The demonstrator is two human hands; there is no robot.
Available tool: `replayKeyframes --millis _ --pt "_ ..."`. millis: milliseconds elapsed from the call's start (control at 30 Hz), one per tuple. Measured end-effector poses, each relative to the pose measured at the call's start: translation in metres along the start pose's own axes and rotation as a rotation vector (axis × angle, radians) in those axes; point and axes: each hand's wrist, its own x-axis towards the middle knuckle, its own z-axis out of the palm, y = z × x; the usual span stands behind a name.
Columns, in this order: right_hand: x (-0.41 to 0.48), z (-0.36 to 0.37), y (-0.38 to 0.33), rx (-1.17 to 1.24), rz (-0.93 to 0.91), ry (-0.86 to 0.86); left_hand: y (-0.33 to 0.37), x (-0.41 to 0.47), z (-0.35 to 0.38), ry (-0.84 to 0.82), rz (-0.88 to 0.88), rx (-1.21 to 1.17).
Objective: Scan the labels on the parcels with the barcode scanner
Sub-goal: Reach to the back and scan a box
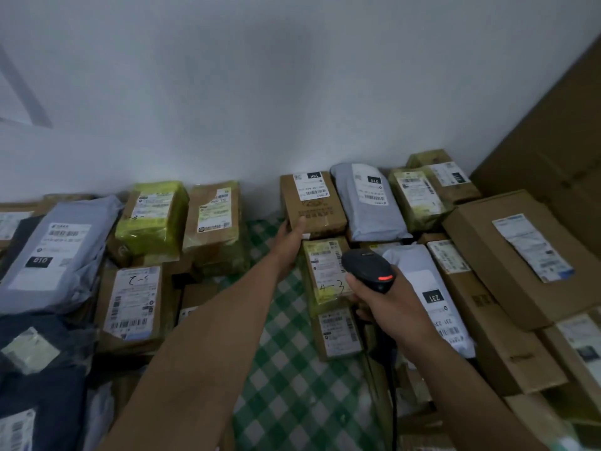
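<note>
Two hands are at work in the head view, and only this view exists. My left hand (290,235) reaches far forward and holds the near-left corner of the brown carton (317,211), thumb on its top face; the fingers are hidden under the edge, so I judge it a pinch rather than see one. My right hand (392,309) is wrapped round the handle of the barcode scanner (369,266), whose head points away from me, toward the wall.

What the coming move turns on: the carton lies ahead of the scanner and a little to its left, long axis running away from me toward the wall, and its label (310,184) sits at the far end. My left hand touches the carton; the scanner is well short of it, above the parcel marked 4-3 (325,271), which lies between.

Hard to make out: the scanner's window faces away and I see no beam on any label. My trigger finger is hidden. Whether the carton is lifted or resting, I cannot tell. Label print is too blurred to read its bars.
</note>
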Motion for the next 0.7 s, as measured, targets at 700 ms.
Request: replayKeyframes --millis 700 --pt "-0.016 0.004 -0.014 0.017 -0.024 0.041 -0.002 -0.054 -0.020 0.215 0.329 -0.291"
